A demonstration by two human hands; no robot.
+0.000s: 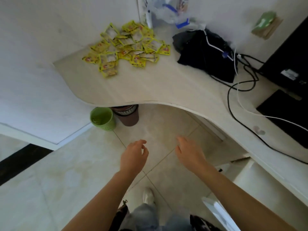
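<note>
Sachets [126, 47] seem light and slick, so we'd pinch edges; our left hand [133, 155] and right hand [190, 152] hover loosely spread, empty.

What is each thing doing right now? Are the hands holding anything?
left hand, open, holding nothing, over the floor.
right hand, open, holding nothing, over the floor.
yellow packets, lying in a loose heap on the desk.
green bin, upright on the floor, no lid.
brown bin, upright, partly under the desk.
black bag, slumped on the desk, a white cable across it.
</note>
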